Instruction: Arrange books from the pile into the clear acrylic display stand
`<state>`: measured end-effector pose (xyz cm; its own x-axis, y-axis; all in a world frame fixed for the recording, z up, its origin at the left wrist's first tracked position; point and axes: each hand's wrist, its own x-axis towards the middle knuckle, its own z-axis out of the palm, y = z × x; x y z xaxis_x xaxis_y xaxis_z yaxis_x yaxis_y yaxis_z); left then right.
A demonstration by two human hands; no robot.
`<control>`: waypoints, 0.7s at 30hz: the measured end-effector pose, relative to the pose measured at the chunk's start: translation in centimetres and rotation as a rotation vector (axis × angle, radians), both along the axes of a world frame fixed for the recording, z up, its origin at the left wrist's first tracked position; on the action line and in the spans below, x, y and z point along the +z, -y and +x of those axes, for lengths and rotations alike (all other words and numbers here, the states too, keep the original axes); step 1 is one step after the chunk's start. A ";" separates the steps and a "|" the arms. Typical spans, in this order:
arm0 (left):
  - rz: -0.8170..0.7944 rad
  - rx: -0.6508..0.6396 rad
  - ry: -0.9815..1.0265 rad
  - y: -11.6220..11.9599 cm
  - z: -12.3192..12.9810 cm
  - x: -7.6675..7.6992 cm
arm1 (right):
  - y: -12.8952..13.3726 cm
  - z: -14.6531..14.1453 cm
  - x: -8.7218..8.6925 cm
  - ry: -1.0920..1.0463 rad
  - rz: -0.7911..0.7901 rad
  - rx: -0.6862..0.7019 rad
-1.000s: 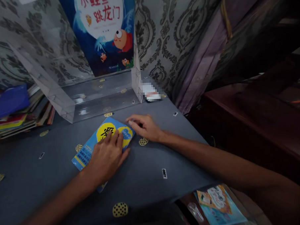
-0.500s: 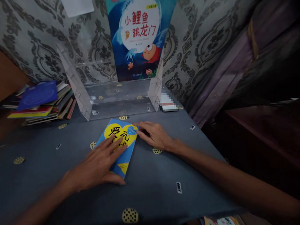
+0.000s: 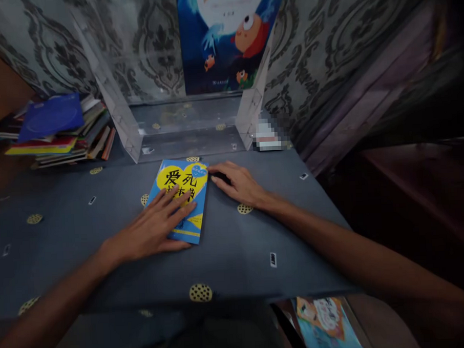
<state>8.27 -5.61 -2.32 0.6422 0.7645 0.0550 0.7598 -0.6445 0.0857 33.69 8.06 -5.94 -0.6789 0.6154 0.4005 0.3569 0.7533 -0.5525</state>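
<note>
Fish cover [image 3: 227, 53] cropped; curtain [image 3: 375, 101] blurry

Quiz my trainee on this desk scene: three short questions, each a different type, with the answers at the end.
1. Multiple choice: How does the left hand lie relative to the blue-and-yellow book?
A) underneath it
B) spread over its cover
C) beside it, not touching

2. True or false: A flat blue item lies on top of the pile of books, left of the clear stand.

3. Fill in: The fingertips of the right hand are at the book's upper ____ corner.

Key: 1. B; 2. true; 3. right
</note>
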 end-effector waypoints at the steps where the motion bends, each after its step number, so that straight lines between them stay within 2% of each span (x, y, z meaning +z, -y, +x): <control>1: 0.005 0.003 0.014 0.1 0.0 -0.1 | 0.4 0.0 0.1 -0.010 -0.006 -0.003; 6: 0.020 -0.001 0.015 0.6 0.1 -0.5 | 2.3 0.0 0.6 -0.080 -0.033 -0.025; 10: 0.071 0.011 0.000 0.9 0.4 -0.7 | 3.4 -0.4 0.8 -0.124 -0.076 0.012; 16: 0.145 0.019 0.021 1.0 1.0 -0.9 | 4.0 -0.8 1.0 -0.162 -0.123 0.090; 21: 0.146 0.031 0.011 1.1 1.3 -0.7 | 4.4 -0.8 1.1 -0.195 -0.145 0.130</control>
<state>9.61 -6.72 -3.01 0.6173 0.7672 0.1740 0.7790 -0.6270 0.0008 32.86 3.67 -4.85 -0.6747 0.5886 0.4453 0.1386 0.6936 -0.7069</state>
